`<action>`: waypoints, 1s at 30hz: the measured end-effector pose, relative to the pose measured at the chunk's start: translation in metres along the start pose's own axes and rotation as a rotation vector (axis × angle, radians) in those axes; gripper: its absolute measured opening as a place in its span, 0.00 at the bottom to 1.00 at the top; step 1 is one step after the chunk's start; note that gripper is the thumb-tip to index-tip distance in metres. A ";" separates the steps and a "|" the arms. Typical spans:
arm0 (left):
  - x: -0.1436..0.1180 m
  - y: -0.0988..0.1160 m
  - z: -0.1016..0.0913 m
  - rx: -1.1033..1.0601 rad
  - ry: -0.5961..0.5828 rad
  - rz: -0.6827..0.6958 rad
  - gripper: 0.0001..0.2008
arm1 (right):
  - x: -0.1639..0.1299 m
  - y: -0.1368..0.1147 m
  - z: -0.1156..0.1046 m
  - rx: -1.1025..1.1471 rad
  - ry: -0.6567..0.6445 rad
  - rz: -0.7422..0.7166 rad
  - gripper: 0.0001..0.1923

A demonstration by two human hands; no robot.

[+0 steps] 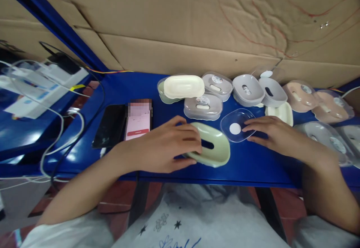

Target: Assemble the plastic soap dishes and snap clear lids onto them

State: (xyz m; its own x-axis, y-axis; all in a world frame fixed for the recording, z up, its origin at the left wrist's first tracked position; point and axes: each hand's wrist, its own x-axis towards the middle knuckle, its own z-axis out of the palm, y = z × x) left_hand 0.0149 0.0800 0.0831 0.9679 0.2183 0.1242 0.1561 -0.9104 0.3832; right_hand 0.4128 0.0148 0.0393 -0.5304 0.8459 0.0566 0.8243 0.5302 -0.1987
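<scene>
We look down at a blue table where our left hand curls around the left end of a pale green soap dish lying near the front edge, fingers over its top and thumb under its side. Just to its right, our right hand rests flat and open with its fingertips on a clear plastic lid bearing a round white sticker. Behind them stand more soap dishes in cream, grey and pink, and two phones lie left.

No text is legible; the phone screen is blurred.
</scene>
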 end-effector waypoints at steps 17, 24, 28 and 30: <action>0.001 -0.057 -0.001 0.279 0.458 -0.446 0.14 | 0.027 -0.054 -0.002 -0.060 0.247 -0.100 0.23; -0.003 -0.103 0.014 0.418 0.528 -0.499 0.12 | 0.043 -0.088 0.040 -0.042 0.206 -0.396 0.29; -0.002 -0.085 0.008 0.402 0.612 -0.349 0.10 | 0.041 -0.084 0.030 0.042 0.346 -0.406 0.25; -0.001 -0.068 0.004 0.406 0.619 -0.278 0.09 | 0.029 -0.074 0.004 0.137 0.397 -0.346 0.28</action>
State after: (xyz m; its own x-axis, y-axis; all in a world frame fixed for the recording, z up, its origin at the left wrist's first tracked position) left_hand 0.0046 0.1401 0.0533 0.6165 0.5037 0.6051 0.5510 -0.8250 0.1254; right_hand 0.3354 0.0000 0.0520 -0.6282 0.5949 0.5015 0.5677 0.7912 -0.2274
